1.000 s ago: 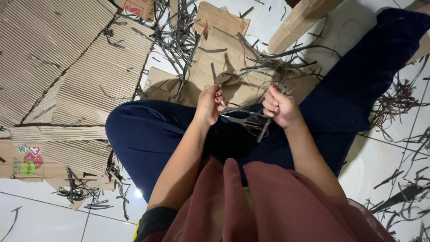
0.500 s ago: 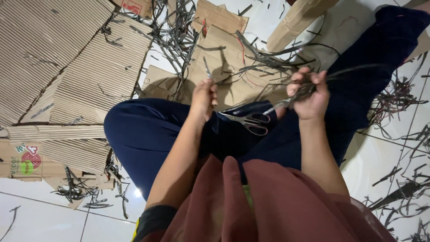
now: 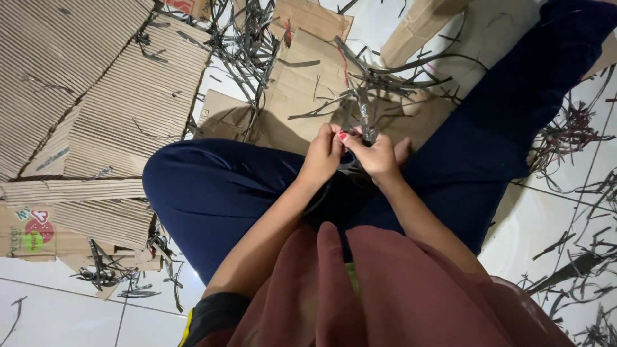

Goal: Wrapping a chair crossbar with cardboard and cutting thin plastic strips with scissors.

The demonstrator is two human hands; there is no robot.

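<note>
White tile floor surrounds you; your left hand and right hand apparently pinch dark strips at twelve o'clock.

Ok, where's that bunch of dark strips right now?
Head view, centre: the bunch of dark strips is pinched between the left hand and right hand, above the lap, over brown cardboard.

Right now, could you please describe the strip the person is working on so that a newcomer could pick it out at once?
Start at the dark blue trouser legs of the seated person and go to where the left hand and right hand meet above the lap. The thin grey strip rises from between their fingertips. Unlike the loose strips scattered on the cardboard, it alone is pinched in both hands.
</note>
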